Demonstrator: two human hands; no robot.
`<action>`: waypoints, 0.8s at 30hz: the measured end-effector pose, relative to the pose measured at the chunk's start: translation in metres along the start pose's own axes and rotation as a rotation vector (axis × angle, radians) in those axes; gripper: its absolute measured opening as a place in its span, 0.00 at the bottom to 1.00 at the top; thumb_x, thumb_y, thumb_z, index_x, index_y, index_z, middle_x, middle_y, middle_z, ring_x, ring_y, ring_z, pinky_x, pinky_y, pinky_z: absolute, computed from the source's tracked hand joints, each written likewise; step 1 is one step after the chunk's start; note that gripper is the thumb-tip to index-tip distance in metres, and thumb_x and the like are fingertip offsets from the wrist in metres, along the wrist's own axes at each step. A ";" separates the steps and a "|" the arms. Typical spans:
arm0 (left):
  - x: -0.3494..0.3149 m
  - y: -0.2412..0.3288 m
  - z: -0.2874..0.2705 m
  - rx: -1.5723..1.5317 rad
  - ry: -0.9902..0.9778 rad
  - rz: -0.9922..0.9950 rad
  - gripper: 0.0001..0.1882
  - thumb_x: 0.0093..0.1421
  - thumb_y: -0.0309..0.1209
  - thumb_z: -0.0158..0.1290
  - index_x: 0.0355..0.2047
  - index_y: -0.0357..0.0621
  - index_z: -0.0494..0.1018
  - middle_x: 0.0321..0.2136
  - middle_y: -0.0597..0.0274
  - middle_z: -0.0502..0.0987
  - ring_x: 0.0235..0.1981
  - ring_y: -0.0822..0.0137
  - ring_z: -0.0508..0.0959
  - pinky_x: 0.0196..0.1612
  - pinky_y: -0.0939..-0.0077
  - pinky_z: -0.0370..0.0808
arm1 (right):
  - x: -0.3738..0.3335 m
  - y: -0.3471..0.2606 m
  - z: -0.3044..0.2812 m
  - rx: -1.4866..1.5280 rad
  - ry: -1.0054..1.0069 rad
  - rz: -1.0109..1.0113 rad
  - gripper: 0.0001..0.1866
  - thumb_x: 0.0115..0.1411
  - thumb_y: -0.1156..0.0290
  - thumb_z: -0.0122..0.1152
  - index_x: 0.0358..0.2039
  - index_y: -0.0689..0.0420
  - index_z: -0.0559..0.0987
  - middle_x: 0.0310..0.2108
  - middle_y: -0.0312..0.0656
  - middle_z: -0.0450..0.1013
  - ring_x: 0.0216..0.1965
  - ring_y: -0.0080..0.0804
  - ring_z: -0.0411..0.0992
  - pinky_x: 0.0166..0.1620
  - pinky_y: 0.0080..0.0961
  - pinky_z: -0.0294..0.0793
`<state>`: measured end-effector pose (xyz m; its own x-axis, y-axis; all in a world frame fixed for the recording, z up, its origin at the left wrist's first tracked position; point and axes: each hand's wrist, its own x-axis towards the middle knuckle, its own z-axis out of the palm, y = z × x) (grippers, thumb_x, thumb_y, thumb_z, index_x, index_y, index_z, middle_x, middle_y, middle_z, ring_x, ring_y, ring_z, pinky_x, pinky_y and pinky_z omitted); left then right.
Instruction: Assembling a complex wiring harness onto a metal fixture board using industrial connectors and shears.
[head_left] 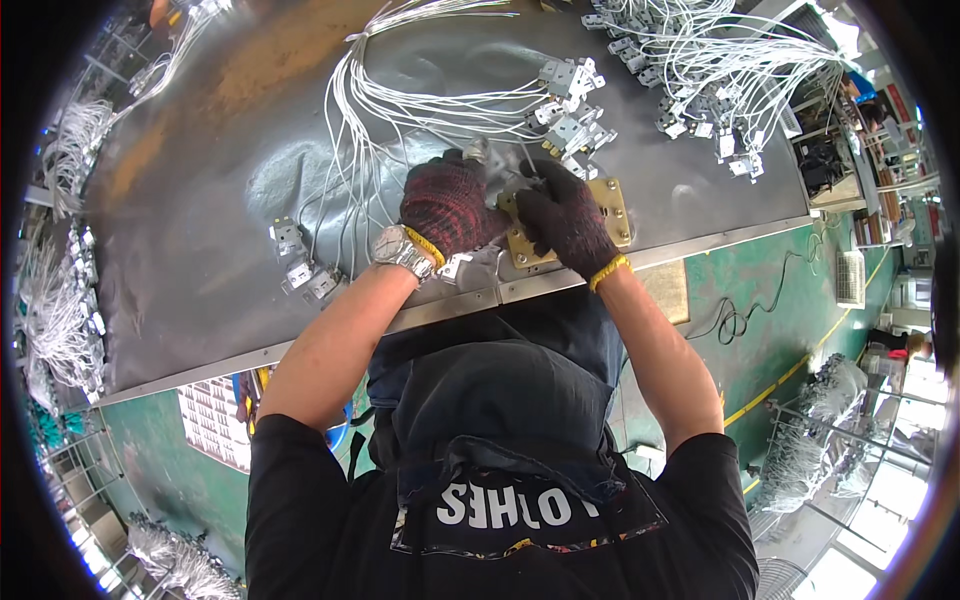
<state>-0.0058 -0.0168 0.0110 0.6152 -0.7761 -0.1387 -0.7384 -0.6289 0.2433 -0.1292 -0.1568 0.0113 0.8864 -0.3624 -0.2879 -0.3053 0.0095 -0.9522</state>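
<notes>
My left hand (445, 207), in a dark red and black knit glove with a yellow cuff, is closed at the table's front, its fingers curled out of sight. Just beyond its fingertips is a blurred metallic piece (492, 158); what the hand grips is hidden. My right hand (568, 215), in a dark glove, is curled over a brass-coloured plate fixture (614, 212) with bolts at its corners. A thin wire-like strand meets its fingers, too blurred to name. A bundle of white wires (430, 98) lies beyond both hands, ending in small metal and white connectors (572, 132).
The metal-topped table (690, 205) has a raised front edge strip. More connectors (303, 262) lie left of my hands. A large wire bundle (745, 60) covers the far right. Wire bundles (65, 310) hang at the left. A black cable (745, 312) lies on the green floor.
</notes>
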 end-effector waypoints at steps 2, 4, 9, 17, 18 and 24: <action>-0.008 0.004 0.005 -0.034 0.069 0.026 0.35 0.44 0.51 0.68 0.47 0.40 0.78 0.44 0.47 0.79 0.44 0.49 0.81 0.47 0.54 0.78 | -0.013 0.001 0.000 0.029 0.055 -0.016 0.30 0.63 0.69 0.60 0.64 0.65 0.67 0.28 0.41 0.75 0.21 0.24 0.72 0.22 0.23 0.74; -0.014 0.004 0.011 -0.067 0.137 0.049 0.33 0.45 0.49 0.68 0.47 0.40 0.77 0.42 0.48 0.80 0.43 0.50 0.81 0.45 0.54 0.77 | -0.021 0.008 -0.001 0.058 0.107 -0.032 0.30 0.63 0.69 0.60 0.64 0.65 0.67 0.28 0.41 0.75 0.22 0.24 0.73 0.22 0.23 0.75; -0.028 0.013 0.025 -0.040 0.114 0.190 0.31 0.47 0.47 0.68 0.46 0.40 0.76 0.43 0.48 0.78 0.44 0.51 0.79 0.48 0.54 0.75 | -0.025 0.025 0.001 0.254 0.073 -0.054 0.26 0.65 0.70 0.58 0.62 0.66 0.67 0.32 0.44 0.80 0.25 0.26 0.76 0.25 0.20 0.75; -0.037 0.028 0.031 -0.257 0.211 0.326 0.38 0.44 0.45 0.69 0.54 0.40 0.72 0.42 0.50 0.79 0.48 0.50 0.77 0.55 0.53 0.71 | -0.042 0.020 -0.012 0.264 0.174 -0.007 0.15 0.64 0.70 0.63 0.48 0.65 0.77 0.30 0.43 0.79 0.23 0.24 0.75 0.24 0.20 0.74; -0.039 0.030 0.029 -0.163 0.205 0.326 0.40 0.44 0.45 0.69 0.55 0.40 0.72 0.41 0.51 0.79 0.49 0.49 0.77 0.57 0.52 0.69 | -0.044 0.013 -0.013 0.264 0.176 -0.004 0.15 0.64 0.70 0.63 0.48 0.65 0.77 0.30 0.43 0.79 0.23 0.24 0.75 0.24 0.20 0.74; -0.031 0.029 0.036 -0.118 0.181 0.345 0.34 0.41 0.49 0.69 0.46 0.45 0.78 0.41 0.52 0.80 0.50 0.50 0.77 0.60 0.52 0.67 | -0.052 -0.003 -0.015 -0.055 0.151 -0.022 0.18 0.65 0.70 0.63 0.53 0.64 0.76 0.32 0.42 0.79 0.26 0.23 0.76 0.26 0.21 0.77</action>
<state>-0.0565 -0.0130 -0.0124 0.3834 -0.9130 0.1392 -0.8798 -0.3152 0.3558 -0.1792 -0.1517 0.0307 0.8323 -0.4976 -0.2442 -0.3082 -0.0495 -0.9500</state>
